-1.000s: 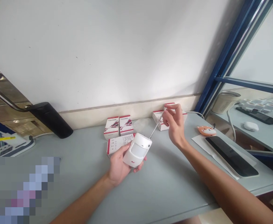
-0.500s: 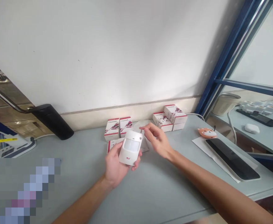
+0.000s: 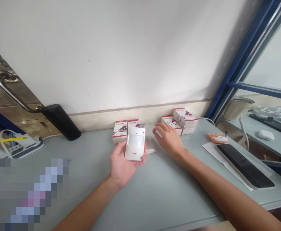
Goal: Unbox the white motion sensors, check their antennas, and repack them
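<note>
My left hand (image 3: 123,163) is closed around a white motion sensor (image 3: 135,146), its lens window and small red logo facing me. A short thin antenna (image 3: 143,125) sticks up at the sensor's top right corner. My right hand (image 3: 168,138) hovers to the right of the sensor, apart from it, with fingers loosely bent and spread. Nothing shows in that hand. Behind the sensor stand two white-and-red boxes (image 3: 120,131), partly covered by it. A clear plastic or paper piece (image 3: 151,148) lies between the hands.
Several white-and-red boxes (image 3: 186,120) are stacked by the wall beyond my right hand. A phone (image 3: 244,165) on white paper and an orange animal-shaped case (image 3: 218,138) lie right. At left are a black cylinder (image 3: 61,122), a power strip (image 3: 26,147) and a pixelated area.
My right hand has drawn away from the antenna to the right, its fingers loosening. The sensor, still in my left hand, is turned more upright. The view has shifted slightly.
</note>
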Tool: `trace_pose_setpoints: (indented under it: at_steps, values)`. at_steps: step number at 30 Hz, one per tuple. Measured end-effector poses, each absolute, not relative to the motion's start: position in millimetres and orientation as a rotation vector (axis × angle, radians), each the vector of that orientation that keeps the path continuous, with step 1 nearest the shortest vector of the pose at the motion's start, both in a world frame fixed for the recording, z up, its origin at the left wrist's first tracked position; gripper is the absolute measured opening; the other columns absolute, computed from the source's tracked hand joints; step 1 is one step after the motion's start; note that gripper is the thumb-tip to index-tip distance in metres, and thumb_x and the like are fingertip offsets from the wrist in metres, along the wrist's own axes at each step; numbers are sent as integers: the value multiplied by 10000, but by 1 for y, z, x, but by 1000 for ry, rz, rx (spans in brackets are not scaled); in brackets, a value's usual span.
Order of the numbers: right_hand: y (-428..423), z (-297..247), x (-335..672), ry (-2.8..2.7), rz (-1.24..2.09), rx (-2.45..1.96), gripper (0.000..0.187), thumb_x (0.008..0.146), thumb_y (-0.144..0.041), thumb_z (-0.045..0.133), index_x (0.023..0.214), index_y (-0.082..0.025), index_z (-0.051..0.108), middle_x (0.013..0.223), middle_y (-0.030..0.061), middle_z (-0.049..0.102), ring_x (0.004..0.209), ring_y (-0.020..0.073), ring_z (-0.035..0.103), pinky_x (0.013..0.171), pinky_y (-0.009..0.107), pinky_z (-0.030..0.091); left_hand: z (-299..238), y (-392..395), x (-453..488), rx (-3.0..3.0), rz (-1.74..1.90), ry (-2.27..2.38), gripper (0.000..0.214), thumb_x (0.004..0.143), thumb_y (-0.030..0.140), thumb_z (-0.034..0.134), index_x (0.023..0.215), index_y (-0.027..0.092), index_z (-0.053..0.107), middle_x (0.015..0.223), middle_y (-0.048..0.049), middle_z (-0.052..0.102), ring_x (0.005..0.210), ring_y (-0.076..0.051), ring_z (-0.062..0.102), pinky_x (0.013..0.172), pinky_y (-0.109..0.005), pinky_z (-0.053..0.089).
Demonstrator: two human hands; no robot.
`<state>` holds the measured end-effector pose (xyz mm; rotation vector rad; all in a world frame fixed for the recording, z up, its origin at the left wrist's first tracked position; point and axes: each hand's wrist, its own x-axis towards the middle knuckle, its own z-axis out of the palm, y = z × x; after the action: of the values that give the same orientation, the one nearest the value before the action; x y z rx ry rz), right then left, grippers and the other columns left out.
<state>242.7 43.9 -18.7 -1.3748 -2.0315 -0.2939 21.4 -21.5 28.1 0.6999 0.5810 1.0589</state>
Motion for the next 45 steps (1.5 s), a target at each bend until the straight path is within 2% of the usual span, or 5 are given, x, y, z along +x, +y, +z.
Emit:
trace_pose_setpoints:
  at_steps: [8,14,20,23,45]
  values:
    - [47,-27,245,-2202,-294,-1314,460,934,-42,541,1356,-207,617,1488,119,620,1410,326,540,1121,515,494,34,-21,20,694,1082,560,405,971,406,495,1160,118,706,943,-153,696,663,-213,599,605,-324,445]
    - [50,-18,245,-1947,-128,-1316,192,1023,-218,544,1099,-235,720,1334,118,712,1240,330,661,1036,521,539,28,-19,19,733,1067,570,407,976,403,494,1164,109,703,954,-159,697,668,-222,607,607,-331,449]
    - [47,14,263,-1135,585,-1071,288,983,-538,618,1054,-260,644,1008,43,753,835,210,727,736,347,590,28,-18,20,737,1026,609,413,979,425,485,1150,108,689,977,-165,696,670,-229,606,608,-346,444]
    - [49,21,270,-861,878,-921,323,883,-554,732,935,-254,625,920,2,723,719,166,694,668,300,570,28,-20,22,754,958,638,447,990,449,460,1155,95,678,983,-191,704,668,-234,608,608,-348,434]
    - [37,29,254,-730,1261,-775,201,841,-410,755,943,-251,686,1008,25,777,841,221,728,706,331,573,21,-20,25,806,804,606,416,1002,436,445,1137,101,651,897,-179,705,628,-247,636,592,-352,425]
